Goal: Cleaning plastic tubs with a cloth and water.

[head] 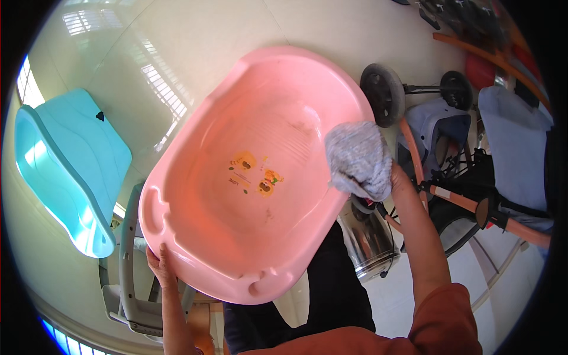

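Note:
A pink plastic baby bathtub [239, 213] is tilted before me, its hollow side facing up. Printed cartoon animals and some dark smudges show on its floor. My left hand [162, 266] grips the tub's rim at the lower left, thumb on top and the fingers mostly hidden beneath. In my right hand [397, 177] is a grey knitted cloth [359, 159], bunched over the fingers and covering most of them. The cloth lies against the tub's right rim.
A turquoise plastic tub [75, 164] stands at the left. On the right are a stroller with orange tubing [457, 199] and black wheels [382, 95], and a shiny metal canister [370, 239]. A grey frame [128, 266] stands beside my left arm. Pale tiles cover the floor [213, 26].

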`<state>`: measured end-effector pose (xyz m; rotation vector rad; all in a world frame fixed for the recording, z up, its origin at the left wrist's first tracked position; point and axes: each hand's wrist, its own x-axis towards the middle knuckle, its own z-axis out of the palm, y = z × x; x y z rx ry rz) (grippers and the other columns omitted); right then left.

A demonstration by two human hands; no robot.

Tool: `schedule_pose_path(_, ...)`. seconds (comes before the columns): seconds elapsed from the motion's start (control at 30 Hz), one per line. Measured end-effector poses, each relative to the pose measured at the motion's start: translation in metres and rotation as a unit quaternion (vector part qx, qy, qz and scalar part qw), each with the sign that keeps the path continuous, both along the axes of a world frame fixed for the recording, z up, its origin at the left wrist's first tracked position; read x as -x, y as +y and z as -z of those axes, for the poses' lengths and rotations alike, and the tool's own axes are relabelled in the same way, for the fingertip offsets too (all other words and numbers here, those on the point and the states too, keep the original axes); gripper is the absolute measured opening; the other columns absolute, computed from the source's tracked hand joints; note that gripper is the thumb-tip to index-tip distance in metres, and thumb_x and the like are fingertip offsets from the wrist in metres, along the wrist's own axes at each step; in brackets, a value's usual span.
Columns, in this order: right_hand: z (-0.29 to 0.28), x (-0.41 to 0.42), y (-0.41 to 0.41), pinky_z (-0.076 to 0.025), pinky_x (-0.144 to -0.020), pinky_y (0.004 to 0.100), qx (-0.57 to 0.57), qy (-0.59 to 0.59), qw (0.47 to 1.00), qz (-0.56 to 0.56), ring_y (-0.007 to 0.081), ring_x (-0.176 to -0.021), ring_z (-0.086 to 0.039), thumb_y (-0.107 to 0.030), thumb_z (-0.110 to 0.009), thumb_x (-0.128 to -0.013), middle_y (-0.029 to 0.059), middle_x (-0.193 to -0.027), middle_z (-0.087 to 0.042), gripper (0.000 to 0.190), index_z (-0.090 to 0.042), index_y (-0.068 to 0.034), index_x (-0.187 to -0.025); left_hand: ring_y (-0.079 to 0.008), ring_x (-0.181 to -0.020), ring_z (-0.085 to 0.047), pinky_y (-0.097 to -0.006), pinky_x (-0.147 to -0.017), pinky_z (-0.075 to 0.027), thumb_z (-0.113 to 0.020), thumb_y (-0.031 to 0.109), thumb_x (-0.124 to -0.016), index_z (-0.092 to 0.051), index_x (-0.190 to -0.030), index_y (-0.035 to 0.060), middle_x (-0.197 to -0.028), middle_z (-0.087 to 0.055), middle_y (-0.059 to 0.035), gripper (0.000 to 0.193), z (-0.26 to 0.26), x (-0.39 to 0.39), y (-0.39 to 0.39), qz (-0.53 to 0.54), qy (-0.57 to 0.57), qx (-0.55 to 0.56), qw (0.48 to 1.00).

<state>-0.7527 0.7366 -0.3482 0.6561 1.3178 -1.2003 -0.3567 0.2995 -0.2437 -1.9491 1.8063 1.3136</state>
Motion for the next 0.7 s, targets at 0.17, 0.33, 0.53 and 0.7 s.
schedule_pose_path(0.17, 0.048, 0.009, 0.06, -0.047, -0.083, 0.0378, -0.3, 0.289, 0.878, -0.234, 0.0273, -0.09, -0.06, -0.021, -0.059, -0.086, 0.0134, -0.1, -0.064, 0.034, -0.057, -0.003, -0.115, -0.016, -0.093, -0.055, -0.0296, -0.082, -0.046, -0.067, 0.04, -0.086, -0.049, -0.118, -0.0013, -0.106, -0.058, -0.0085, 0.056, 0.01, 0.005, 0.01, -0.012, 0.002, -0.015, 1.0)
schedule_pose_path(0.33, 0.041, -0.045, -0.002, -0.045, -0.084, 0.0445, -0.442, 0.491, 0.671, -0.336, 0.0407, -0.094, -0.057, -0.021, -0.055, -0.086, 0.0215, -0.108, -0.059, 0.031, -0.053, -0.003, -0.111, -0.0173, -0.095, -0.054, -0.0309, -0.083, -0.046, -0.067, 0.042, -0.085, -0.048, -0.12, -0.0019, -0.108, -0.057, -0.0095, 0.059, 0.002, -0.007, 0.004, 0.004, -0.012, 0.002, 1.0)
schedule_pose_path(0.53, 0.062, 0.001, 0.016, -0.045, -0.086, 0.0424, -0.517, 0.429, 0.704, -0.232, 0.0377, -0.105, -0.055, -0.018, -0.055, -0.086, 0.0171, -0.115, -0.058, 0.031, -0.053, -0.006, -0.115, -0.0181, -0.096, -0.054, -0.032, -0.084, -0.046, -0.066, 0.043, -0.086, -0.046, -0.122, -0.0025, -0.109, -0.057, -0.0101, 0.061, 0.0, 0.011, 0.006, 0.009, -0.017, -0.01, 1.0)
schedule_pose_path(0.7, 0.059, 0.011, 0.022, -0.041, -0.092, 0.0419, -0.425, 0.533, 0.598, -0.422, 0.033, -0.113, -0.051, -0.017, -0.055, -0.085, 0.0118, -0.117, -0.058, 0.031, -0.058, -0.01, -0.114, -0.0183, -0.097, -0.054, -0.0319, -0.085, -0.045, -0.066, 0.045, -0.085, -0.046, -0.122, -0.0026, -0.11, -0.057, -0.0108, 0.064, 0.005, 0.008, 0.004, 0.022, -0.02, -0.01, 0.999)
